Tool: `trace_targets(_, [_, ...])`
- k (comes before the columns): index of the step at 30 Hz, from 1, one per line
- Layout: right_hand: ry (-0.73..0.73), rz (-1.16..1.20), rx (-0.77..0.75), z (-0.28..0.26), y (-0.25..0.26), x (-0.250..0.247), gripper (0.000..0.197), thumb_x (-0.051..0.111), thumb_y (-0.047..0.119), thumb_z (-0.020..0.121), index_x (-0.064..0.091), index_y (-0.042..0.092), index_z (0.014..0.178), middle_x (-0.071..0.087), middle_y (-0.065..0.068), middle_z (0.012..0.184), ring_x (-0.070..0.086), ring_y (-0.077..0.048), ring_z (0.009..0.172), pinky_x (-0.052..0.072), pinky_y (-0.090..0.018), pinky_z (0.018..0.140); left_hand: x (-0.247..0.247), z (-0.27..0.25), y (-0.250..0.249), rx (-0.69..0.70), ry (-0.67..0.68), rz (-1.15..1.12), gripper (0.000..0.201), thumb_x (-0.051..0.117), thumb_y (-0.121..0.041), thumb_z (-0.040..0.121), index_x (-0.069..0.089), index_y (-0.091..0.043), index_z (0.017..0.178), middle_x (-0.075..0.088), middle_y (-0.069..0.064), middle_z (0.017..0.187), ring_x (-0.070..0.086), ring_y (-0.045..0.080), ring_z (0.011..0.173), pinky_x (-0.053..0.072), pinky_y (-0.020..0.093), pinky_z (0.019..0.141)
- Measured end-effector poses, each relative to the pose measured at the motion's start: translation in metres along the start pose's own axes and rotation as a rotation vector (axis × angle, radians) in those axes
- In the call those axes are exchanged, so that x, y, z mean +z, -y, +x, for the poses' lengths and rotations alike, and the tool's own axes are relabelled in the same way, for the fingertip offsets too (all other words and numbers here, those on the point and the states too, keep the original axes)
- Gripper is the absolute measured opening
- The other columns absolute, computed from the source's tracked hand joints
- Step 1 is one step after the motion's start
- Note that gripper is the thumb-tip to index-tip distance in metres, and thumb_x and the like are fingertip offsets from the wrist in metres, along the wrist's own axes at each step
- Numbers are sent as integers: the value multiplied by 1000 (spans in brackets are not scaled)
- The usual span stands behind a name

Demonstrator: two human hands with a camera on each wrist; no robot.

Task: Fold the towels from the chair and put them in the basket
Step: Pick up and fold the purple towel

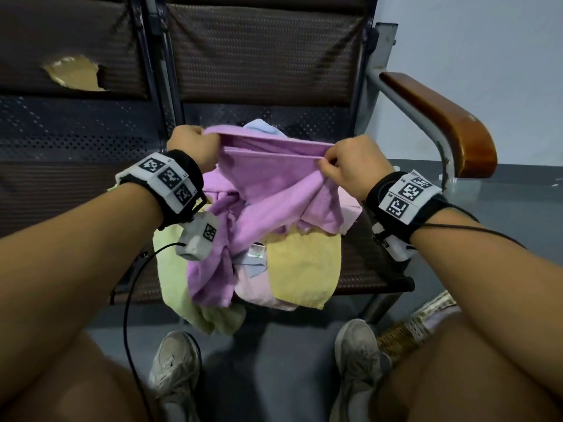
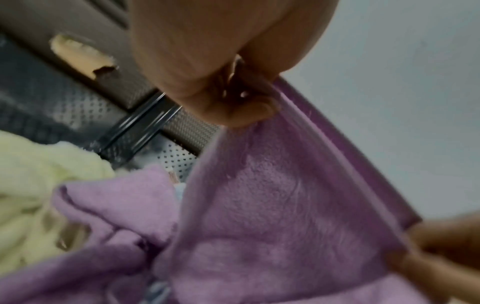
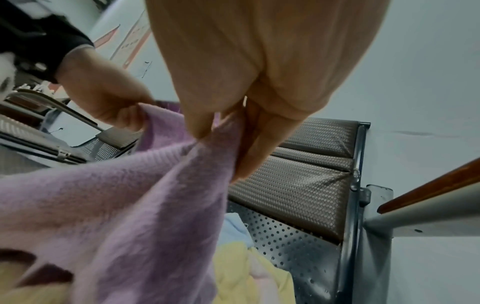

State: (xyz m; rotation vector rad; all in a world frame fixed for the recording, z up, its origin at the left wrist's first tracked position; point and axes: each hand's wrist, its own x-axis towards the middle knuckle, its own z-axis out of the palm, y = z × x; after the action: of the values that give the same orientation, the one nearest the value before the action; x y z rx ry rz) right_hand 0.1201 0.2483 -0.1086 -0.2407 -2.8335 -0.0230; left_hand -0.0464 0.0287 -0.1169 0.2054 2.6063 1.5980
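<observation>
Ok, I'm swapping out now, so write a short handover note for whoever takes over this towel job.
Left hand and right hand each pinch an end of the purple towel's top edge, stretched between them above the chair seat.
Yellow towel, pale green towel and others lie heaped beneath.
Basket stands on the floor to the right; contents hidden.
Done: purple towel picked up.
Left: fold it, basket it, then the others.

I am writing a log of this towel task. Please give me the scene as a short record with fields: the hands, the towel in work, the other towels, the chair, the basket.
left hand: left hand grips the top edge of the purple towel
right hand: right hand pinches the same edge
towel in work: purple, stretched between both hands, lower part on the pile
other towels: yellow towel, light green towel, pink and blue ones, unfolded on the chair seat
chair: wooden armrest
basket: woven basket, partly visible by the right shoe
</observation>
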Motion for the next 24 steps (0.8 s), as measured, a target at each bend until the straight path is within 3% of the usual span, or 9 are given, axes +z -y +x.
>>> trace_targets(2, [89,-32,41,-2,1,2,26,57,32,91,76,15,86,69,-7,75,61,-26,70,52,-36,67,2,-1,-9,-91,31,-381,22,43,-2,86,58,-6,70,60,11,62,65,25,54,56,31,49])
trace_targets(4, [217,2,116,-4,2,8,27,59,32,89,75,13,77,66,-8,69,61,-26,68,47,-31,61,3,-5,-17,-101,39,-631,24,38,6,90,59,-1,80,66,12,71,70,27,67,61,38,62])
trace_targets(7, [331,238,251,-12,1,24,29,57,26,92,77,12,75,71,-9,74,64,-23,70,47,-30,64,3,-7,-17,-99,46,-766,32,32,8,94,63,3,85,70,14,71,70,28,70,60,36,59])
trace_targets(11, [22,697,466,-10,-11,27,32,53,20,98,69,-4,84,64,-18,76,55,-31,71,51,-45,74,5,-3,-9,-85,23,-624,30,34,5,96,60,4,111,64,13,89,64,20,72,58,27,54])
trace_targets(14, [-130,1001,530,-3,-8,19,38,45,23,101,56,-11,91,51,-14,81,48,-24,77,47,-50,77,4,-1,-9,-99,53,-661,31,39,4,95,64,-10,83,56,2,56,45,7,40,40,17,38])
trace_targets(17, [-231,1045,483,4,-1,8,53,44,43,100,52,-8,88,47,-9,78,46,-21,73,45,-49,67,3,-1,-15,-106,85,-687,31,43,2,90,63,-13,72,46,2,53,33,9,37,27,17,38])
trace_targets(20, [-324,964,320,2,-7,0,55,63,52,89,49,3,68,39,-1,63,39,-13,59,34,-28,54,-4,5,-19,-172,22,-755,28,53,-5,87,60,-15,62,43,-1,47,31,12,40,24,18,41])
trace_targets(22, [-200,817,203,-7,-15,3,45,75,44,83,47,17,62,42,8,56,41,-4,49,34,-16,47,-9,9,-17,-192,0,-754,23,57,-7,85,62,-15,64,45,-1,46,33,13,41,26,19,42])
trace_targets(24, [33,591,103,-16,-25,10,33,80,33,82,52,19,69,55,7,62,55,-2,54,42,-14,53,-12,11,-12,-202,6,-736,22,54,-2,84,68,-13,71,50,-1,48,39,13,43,31,19,43])
